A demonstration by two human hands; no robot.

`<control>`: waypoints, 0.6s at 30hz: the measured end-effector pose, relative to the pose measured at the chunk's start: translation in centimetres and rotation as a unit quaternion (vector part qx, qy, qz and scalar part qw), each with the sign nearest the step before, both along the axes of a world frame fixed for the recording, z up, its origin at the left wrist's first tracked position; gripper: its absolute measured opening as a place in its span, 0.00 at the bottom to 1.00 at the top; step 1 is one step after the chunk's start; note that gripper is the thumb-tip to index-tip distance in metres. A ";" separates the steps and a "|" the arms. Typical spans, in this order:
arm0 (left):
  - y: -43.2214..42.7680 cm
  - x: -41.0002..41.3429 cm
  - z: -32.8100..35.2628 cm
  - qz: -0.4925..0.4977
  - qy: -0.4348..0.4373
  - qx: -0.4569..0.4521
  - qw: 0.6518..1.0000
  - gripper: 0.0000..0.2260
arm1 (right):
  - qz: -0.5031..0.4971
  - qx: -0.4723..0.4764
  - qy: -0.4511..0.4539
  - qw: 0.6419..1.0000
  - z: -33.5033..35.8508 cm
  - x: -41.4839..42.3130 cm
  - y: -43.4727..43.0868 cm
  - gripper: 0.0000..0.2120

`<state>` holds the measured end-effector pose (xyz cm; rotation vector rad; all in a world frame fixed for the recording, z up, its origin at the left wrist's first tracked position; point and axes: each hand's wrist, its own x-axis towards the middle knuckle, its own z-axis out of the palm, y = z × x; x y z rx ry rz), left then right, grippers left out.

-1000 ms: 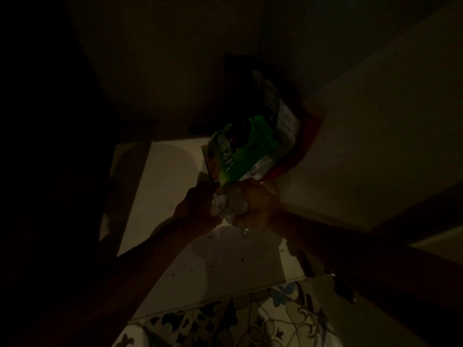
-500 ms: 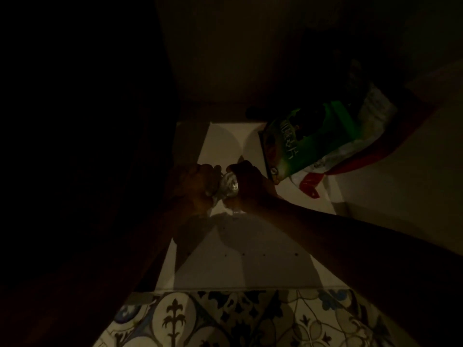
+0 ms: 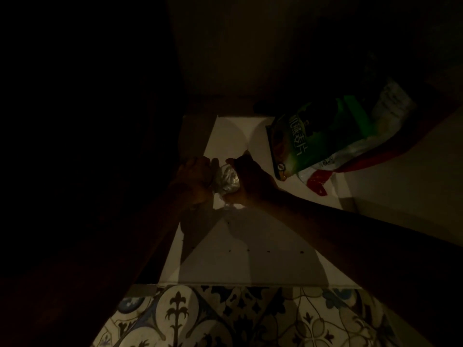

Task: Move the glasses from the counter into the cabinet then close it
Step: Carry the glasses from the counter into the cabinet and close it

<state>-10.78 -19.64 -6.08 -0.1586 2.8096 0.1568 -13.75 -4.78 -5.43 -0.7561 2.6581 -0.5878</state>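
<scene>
The scene is very dark. Inside the open cabinet, both hands meet over its pale bottom shelf (image 3: 250, 246). A clear glass (image 3: 226, 182) shows between them, held from both sides. My left hand (image 3: 194, 182) grips its left side with curled fingers. My right hand (image 3: 251, 182) wraps round its right side. I cannot tell whether more than one glass is there, or whether the glass touches the shelf.
A green snack bag (image 3: 320, 136) lies on a red and white bag (image 3: 323, 180) at the shelf's back right. The cabinet's right wall (image 3: 413, 184) and dark back wall (image 3: 238, 58) close the space. Patterned floor tiles (image 3: 238, 319) lie below the shelf edge.
The hands with the glass have moved left, away from the green bag, toward the shelf's left side. The view has shifted with them.
</scene>
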 end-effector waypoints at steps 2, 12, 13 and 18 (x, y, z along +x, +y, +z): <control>0.1 0.0 0.3 -0.008 -0.024 -0.025 0.999 0.30 | 0.017 -0.008 -0.010 1.000 -0.1 0.3 0.0 0.38; 0.2 0.5 0.9 0.009 -0.024 -0.024 0.999 0.29 | 0.049 -0.021 -0.035 0.998 0.2 0.2 -0.7 0.39; 0.2 0.7 1.1 0.007 -0.021 -0.037 0.999 0.29 | 0.051 -0.021 -0.034 0.998 0.3 0.2 -0.8 0.39; 0.1 1.0 1.0 0.003 -0.022 -0.070 0.997 0.26 | 0.054 -0.022 -0.040 0.998 0.4 0.2 -1.0 0.38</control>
